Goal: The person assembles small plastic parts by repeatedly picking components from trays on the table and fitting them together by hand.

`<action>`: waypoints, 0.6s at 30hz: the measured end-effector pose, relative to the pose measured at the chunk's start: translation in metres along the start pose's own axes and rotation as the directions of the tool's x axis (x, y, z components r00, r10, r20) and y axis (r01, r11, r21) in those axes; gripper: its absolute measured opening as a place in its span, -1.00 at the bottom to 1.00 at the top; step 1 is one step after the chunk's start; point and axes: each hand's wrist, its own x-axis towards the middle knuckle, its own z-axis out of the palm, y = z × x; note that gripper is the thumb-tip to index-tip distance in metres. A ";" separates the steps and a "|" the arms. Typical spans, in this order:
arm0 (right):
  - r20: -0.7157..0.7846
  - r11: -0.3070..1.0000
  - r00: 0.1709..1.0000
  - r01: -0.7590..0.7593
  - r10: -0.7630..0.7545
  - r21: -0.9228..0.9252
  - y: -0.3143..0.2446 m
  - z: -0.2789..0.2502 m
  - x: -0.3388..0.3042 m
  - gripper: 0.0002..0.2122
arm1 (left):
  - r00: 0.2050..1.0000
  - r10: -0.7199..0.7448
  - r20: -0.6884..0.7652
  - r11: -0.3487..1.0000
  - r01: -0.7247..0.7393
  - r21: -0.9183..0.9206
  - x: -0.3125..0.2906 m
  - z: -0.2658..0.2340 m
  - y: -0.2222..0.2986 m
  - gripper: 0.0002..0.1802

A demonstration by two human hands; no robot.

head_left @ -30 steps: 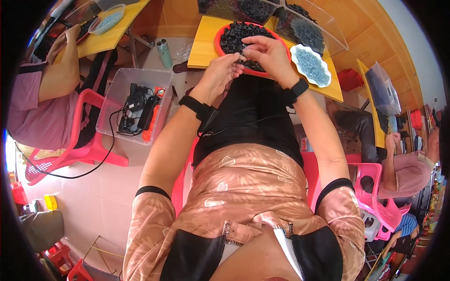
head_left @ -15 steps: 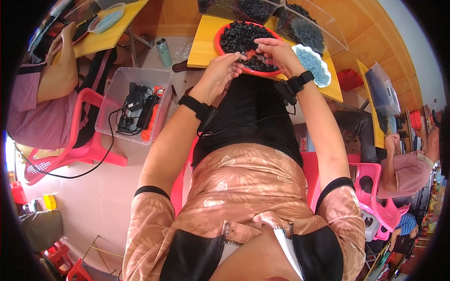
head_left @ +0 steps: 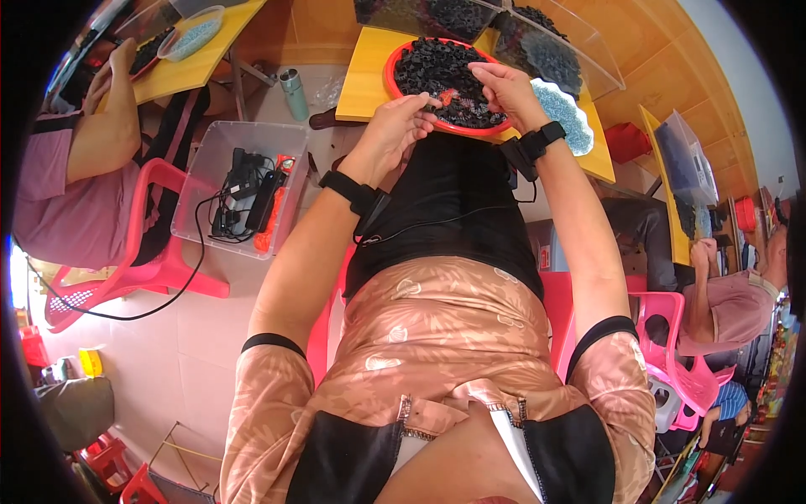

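Both hands met over the red tray (head_left: 395,80) of small black parts (head_left: 437,67) (on the yellow table (head_left: 361,76)) — left hand (head_left: 390,134) and right hand (head_left: 504,88) pinched what seemed a small red piece (head_left: 449,97) between them.

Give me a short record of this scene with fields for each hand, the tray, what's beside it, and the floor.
left hand: at the red tray's near rim, fingers bent
right hand: over the tray, fingertips pinching a small part
red tray: round, full of small black parts
beside tray: dish of blue parts
floor: clear bin holding cables
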 end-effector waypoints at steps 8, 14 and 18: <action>0.139 0.960 0.977 0.186 -0.159 -0.208 -0.021 0.019 -0.032 -0.84 | 1.000 -0.003 0.001 1.000 0.003 0.003 0.000 -0.003 0.001 -0.77; 0.202 0.890 0.916 0.390 -0.348 -0.236 -0.009 0.036 -0.042 -0.80 | 1.000 0.009 0.021 1.000 -0.009 0.000 -0.002 -0.003 0.001 -0.77; 0.173 0.872 0.899 0.433 -0.402 -0.227 -0.008 0.036 -0.042 -0.81 | 0.996 0.014 0.090 0.998 -0.019 0.061 -0.004 0.000 0.002 -0.77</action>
